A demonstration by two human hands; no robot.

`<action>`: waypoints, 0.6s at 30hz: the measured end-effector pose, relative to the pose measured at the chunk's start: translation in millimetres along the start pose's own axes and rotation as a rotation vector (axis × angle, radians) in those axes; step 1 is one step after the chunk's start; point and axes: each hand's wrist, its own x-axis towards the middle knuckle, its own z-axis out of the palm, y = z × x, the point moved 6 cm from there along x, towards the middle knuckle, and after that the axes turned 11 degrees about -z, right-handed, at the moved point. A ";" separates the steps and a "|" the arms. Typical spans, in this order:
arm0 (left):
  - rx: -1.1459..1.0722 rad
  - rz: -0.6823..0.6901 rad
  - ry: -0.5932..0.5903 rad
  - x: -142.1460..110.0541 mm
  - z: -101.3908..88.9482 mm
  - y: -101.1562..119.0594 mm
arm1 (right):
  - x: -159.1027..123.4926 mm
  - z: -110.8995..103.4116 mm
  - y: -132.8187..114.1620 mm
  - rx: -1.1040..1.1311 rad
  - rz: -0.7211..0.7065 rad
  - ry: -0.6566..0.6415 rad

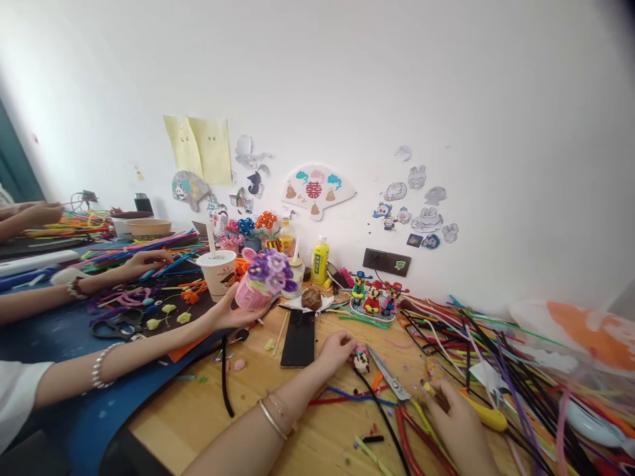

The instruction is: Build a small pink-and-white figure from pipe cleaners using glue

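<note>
My left hand (338,350), wearing bracelets, is closed at the fingertips on a small multicoloured figure (362,361) with a pale lower part. On the right, my right hand (454,413) curls its fingers round a small yellow piece (428,389), whose kind is unclear. Scissors (391,378) with red handles lie open-side up the table between both hands, blades pointing toward the figure. A black pipe cleaner (384,410) runs from near the figure to the front. Beside my right hand rests a yellow-handled tool (483,411), partly hidden.
A co-worker's hand (231,311) holds up a pink pot of purple flowers (268,277) at left. A phone (298,338) lies beyond my left forearm. Three figures (373,301) stand on a tray. Pipe cleaners (466,344) heap at right; a paper cup (217,274) stands at left.
</note>
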 end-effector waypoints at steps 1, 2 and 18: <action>0.008 0.007 0.003 -0.5 0.1 0.3 | 0.4 -0.1 1.3 0.004 0.009 0.000; 0.015 0.015 0.007 -0.9 0.1 0.7 | 0.8 0.3 3.1 0.006 0.019 -0.005; 0.016 0.168 0.081 0.5 -4.5 6.3 | -1.7 6.8 10.5 -0.005 0.026 -0.038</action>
